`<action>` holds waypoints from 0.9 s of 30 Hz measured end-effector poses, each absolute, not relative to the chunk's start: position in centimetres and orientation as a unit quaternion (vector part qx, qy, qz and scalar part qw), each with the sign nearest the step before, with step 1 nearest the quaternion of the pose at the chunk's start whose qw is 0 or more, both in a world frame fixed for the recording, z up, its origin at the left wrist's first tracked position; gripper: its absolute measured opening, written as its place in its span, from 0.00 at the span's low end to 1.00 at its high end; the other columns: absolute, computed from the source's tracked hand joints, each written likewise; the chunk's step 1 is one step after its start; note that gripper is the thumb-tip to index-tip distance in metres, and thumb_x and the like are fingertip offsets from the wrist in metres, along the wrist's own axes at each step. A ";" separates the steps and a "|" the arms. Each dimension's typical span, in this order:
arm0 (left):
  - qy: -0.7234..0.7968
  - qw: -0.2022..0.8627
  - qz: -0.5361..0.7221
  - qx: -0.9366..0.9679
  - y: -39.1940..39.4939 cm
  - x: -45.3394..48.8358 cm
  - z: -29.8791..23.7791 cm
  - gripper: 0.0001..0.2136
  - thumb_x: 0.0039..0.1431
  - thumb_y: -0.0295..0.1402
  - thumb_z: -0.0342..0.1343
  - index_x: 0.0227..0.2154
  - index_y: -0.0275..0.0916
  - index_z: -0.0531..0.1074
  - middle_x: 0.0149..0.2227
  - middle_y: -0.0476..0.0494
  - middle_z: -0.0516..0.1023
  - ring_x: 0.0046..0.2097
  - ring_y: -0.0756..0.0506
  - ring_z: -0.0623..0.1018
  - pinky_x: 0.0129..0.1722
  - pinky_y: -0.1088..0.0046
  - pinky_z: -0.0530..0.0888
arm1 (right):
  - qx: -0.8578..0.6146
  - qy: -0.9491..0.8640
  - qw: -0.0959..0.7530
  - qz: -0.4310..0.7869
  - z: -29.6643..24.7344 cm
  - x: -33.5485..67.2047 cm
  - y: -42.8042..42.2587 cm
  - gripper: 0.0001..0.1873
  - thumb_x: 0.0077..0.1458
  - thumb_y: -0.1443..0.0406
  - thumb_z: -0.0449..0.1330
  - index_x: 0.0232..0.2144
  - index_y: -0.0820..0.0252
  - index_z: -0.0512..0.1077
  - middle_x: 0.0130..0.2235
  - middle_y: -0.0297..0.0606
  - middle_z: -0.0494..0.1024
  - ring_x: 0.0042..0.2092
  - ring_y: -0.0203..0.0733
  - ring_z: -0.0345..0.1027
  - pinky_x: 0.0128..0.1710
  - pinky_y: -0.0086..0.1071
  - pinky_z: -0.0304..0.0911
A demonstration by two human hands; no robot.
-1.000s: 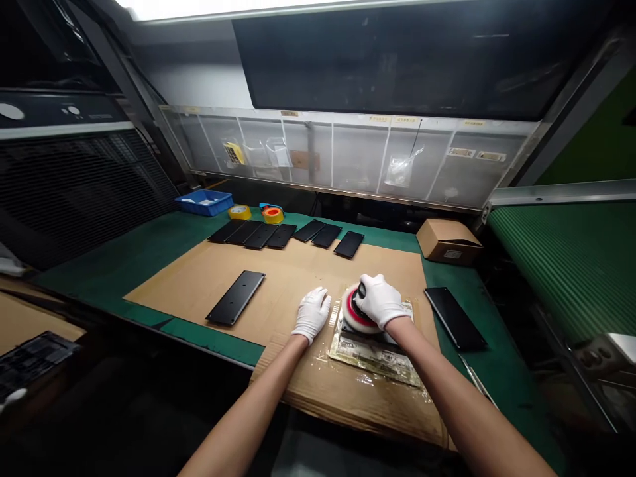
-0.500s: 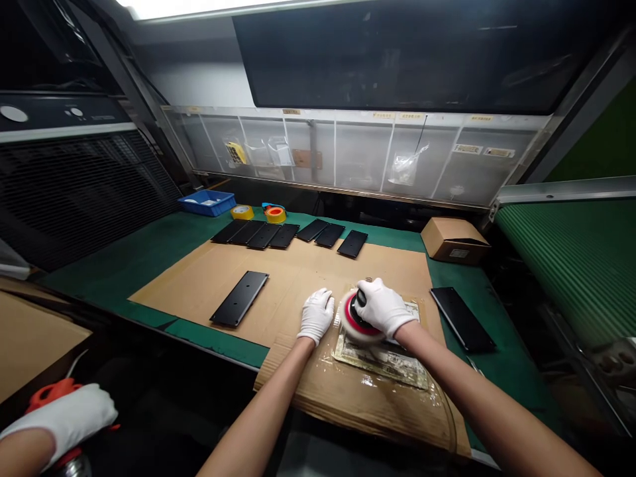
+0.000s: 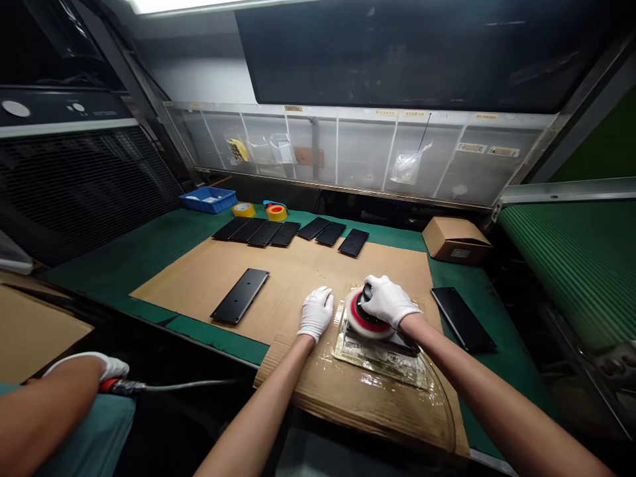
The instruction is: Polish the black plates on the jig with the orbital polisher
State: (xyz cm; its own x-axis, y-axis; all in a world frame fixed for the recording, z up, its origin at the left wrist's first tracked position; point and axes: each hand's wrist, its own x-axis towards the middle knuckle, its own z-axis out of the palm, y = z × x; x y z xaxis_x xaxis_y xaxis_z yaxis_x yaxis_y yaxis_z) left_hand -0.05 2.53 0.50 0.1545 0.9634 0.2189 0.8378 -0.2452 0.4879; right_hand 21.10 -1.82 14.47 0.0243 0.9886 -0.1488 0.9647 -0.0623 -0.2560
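My right hand [image 3: 390, 301], in a white glove, grips the black top of a round polisher [image 3: 370, 321] with a red ring and a pale pad. The polisher sits over a grimy, shiny flat plate [image 3: 382, 361], which it partly covers; a dark edge shows under the pad, but I cannot make out the piece. My left hand [image 3: 317, 313], also gloved, rests on the cardboard just left of this plate, thumb apart and holding nothing. Stacked cardboard [image 3: 358, 404] with wet-looking clear tape lies underneath. A clear hose [image 3: 447, 404] curves beneath my right forearm.
A black panel [image 3: 241, 296] lies to the left, another [image 3: 462, 319] to the right. Several more black panels [image 3: 285, 233] line the back, near tape rolls [image 3: 277, 212], a blue tray [image 3: 209, 199] and a cardboard box [image 3: 456, 240]. At lower left, another person's gloved hand [image 3: 115, 368] holds a red-orange tool.
The polisher and my right hand have shifted slightly right across the plate. My left hand stays put. The other person's arm has moved, and a hose now shows from their tool.
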 end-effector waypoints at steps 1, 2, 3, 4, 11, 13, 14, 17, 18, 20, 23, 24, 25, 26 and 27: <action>0.602 0.128 0.249 0.748 2.5 0.0 0.5 0.14 0.69 0.31 0.53 0.52 0.38 0.79 0.59 0.37 0.79 0.62 0.40 0.76 0.68 0.63 0.66 | -0.714 -0.685 0.039 0.139 14.5 21.0 -1.9 0.19 0.57 0.54 0.60 0.49 0.51 0.73 0.46 0.46 0.75 0.41 0.52 0.77 0.37 0.36 0.64; 0.603 0.127 0.250 0.747 2.5 0.0 0.5 0.14 0.69 0.31 0.53 0.52 0.38 0.79 0.59 0.37 0.79 0.62 0.40 0.76 0.69 0.63 0.65 | -0.717 -0.684 0.035 0.132 14.5 20.9 -2.0 0.18 0.58 0.54 0.59 0.49 0.51 0.73 0.46 0.47 0.75 0.41 0.53 0.77 0.37 0.37 0.65; 0.605 0.124 0.249 0.746 2.5 0.0 0.4 0.14 0.69 0.31 0.53 0.53 0.38 0.79 0.60 0.37 0.79 0.63 0.41 0.76 0.69 0.64 0.65 | -0.720 -0.681 0.031 0.126 14.5 20.7 -2.1 0.18 0.58 0.54 0.58 0.49 0.51 0.73 0.47 0.48 0.75 0.41 0.54 0.77 0.36 0.37 0.65; 0.607 0.121 0.246 0.746 2.4 0.0 0.4 0.14 0.70 0.32 0.53 0.53 0.38 0.79 0.60 0.38 0.79 0.63 0.41 0.76 0.69 0.64 0.65 | -0.721 -0.682 0.029 0.124 14.6 20.6 -2.2 0.18 0.59 0.54 0.57 0.49 0.52 0.73 0.47 0.48 0.75 0.41 0.54 0.77 0.37 0.38 0.65; 0.612 0.113 0.224 0.750 2.0 0.1 0.5 0.15 0.71 0.33 0.51 0.53 0.39 0.79 0.61 0.40 0.78 0.63 0.43 0.75 0.69 0.65 0.65 | -0.722 -0.682 0.021 0.115 14.8 19.7 -2.8 0.16 0.63 0.55 0.54 0.48 0.53 0.73 0.47 0.48 0.74 0.39 0.51 0.77 0.36 0.37 0.64; 0.612 0.119 0.225 0.749 1.9 0.1 0.5 0.15 0.71 0.33 0.51 0.53 0.39 0.79 0.61 0.39 0.78 0.63 0.42 0.75 0.69 0.64 0.65 | -0.723 -0.682 0.019 0.107 14.8 19.5 -3.1 0.16 0.64 0.56 0.52 0.47 0.53 0.73 0.46 0.48 0.74 0.39 0.51 0.77 0.35 0.36 0.63; 0.612 0.121 0.227 0.748 1.9 0.1 0.5 0.15 0.71 0.33 0.51 0.53 0.39 0.79 0.61 0.39 0.78 0.63 0.42 0.75 0.69 0.63 0.65 | -0.714 -0.691 0.019 0.112 14.7 19.5 -3.3 0.15 0.64 0.56 0.52 0.47 0.53 0.73 0.46 0.47 0.74 0.38 0.50 0.76 0.35 0.36 0.63; 0.610 0.123 0.238 0.746 1.7 0.1 0.3 0.14 0.71 0.34 0.51 0.53 0.41 0.79 0.60 0.40 0.79 0.63 0.42 0.75 0.69 0.62 0.66 | -0.695 -0.708 0.014 0.126 14.7 19.3 -3.7 0.16 0.64 0.55 0.53 0.48 0.52 0.73 0.46 0.46 0.74 0.38 0.47 0.76 0.36 0.35 0.63; 0.609 0.123 0.241 0.746 1.6 0.1 0.3 0.14 0.71 0.34 0.51 0.52 0.41 0.79 0.60 0.41 0.79 0.62 0.42 0.76 0.69 0.62 0.66 | -0.702 -0.701 0.013 0.122 14.7 19.3 -3.8 0.16 0.65 0.55 0.53 0.49 0.52 0.73 0.46 0.46 0.73 0.38 0.47 0.76 0.36 0.35 0.63; 0.606 0.122 0.243 0.747 1.4 0.1 0.2 0.14 0.70 0.33 0.52 0.52 0.42 0.79 0.60 0.41 0.79 0.61 0.42 0.76 0.68 0.63 0.66 | -0.728 -0.677 0.014 0.105 14.7 19.2 -4.1 0.18 0.66 0.54 0.52 0.51 0.53 0.73 0.46 0.47 0.73 0.37 0.47 0.75 0.36 0.35 0.63; 0.603 0.119 0.237 0.752 1.2 0.1 0.2 0.14 0.70 0.33 0.52 0.51 0.41 0.79 0.60 0.41 0.79 0.61 0.41 0.76 0.68 0.63 0.67 | -0.730 -0.675 0.008 0.109 14.5 19.4 -4.8 0.19 0.66 0.54 0.51 0.52 0.52 0.73 0.45 0.46 0.72 0.36 0.46 0.74 0.35 0.35 0.61; 0.602 0.117 0.237 0.753 1.2 0.1 0.3 0.14 0.70 0.33 0.52 0.51 0.41 0.80 0.59 0.41 0.79 0.61 0.41 0.76 0.68 0.63 0.67 | -0.719 -0.685 0.006 0.118 14.4 19.5 -5.1 0.19 0.66 0.53 0.52 0.52 0.51 0.73 0.45 0.46 0.72 0.35 0.45 0.74 0.34 0.34 0.60; 0.601 0.116 0.236 0.754 1.2 0.1 0.3 0.14 0.70 0.33 0.52 0.50 0.41 0.80 0.59 0.41 0.79 0.60 0.42 0.76 0.68 0.63 0.67 | -0.708 -0.695 0.005 0.125 14.4 19.6 -5.5 0.19 0.65 0.51 0.53 0.52 0.50 0.73 0.45 0.45 0.72 0.35 0.45 0.73 0.33 0.34 0.60; 0.601 0.116 0.236 0.755 1.1 0.1 0.4 0.13 0.70 0.33 0.52 0.50 0.41 0.80 0.59 0.41 0.79 0.60 0.42 0.77 0.67 0.63 0.67 | -0.702 -0.701 0.005 0.127 14.3 19.8 -5.7 0.20 0.65 0.50 0.53 0.51 0.50 0.73 0.44 0.44 0.72 0.34 0.45 0.73 0.33 0.34 0.60; 0.601 0.115 0.235 0.755 1.1 0.2 0.4 0.13 0.70 0.33 0.52 0.50 0.41 0.80 0.59 0.41 0.79 0.60 0.42 0.77 0.67 0.63 0.68 | -0.704 -0.700 0.007 0.124 14.2 19.9 -5.9 0.20 0.65 0.50 0.52 0.51 0.50 0.73 0.44 0.44 0.72 0.34 0.45 0.73 0.33 0.34 0.59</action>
State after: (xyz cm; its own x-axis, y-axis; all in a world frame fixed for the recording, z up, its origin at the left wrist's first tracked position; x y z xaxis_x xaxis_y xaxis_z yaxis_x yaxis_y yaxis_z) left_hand 0.16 1.13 0.43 0.1675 0.9615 0.2178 0.8537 -0.2520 0.4558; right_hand 19.93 -5.87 14.22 -0.0098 0.9863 -0.1645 0.9830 -0.0207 -0.1825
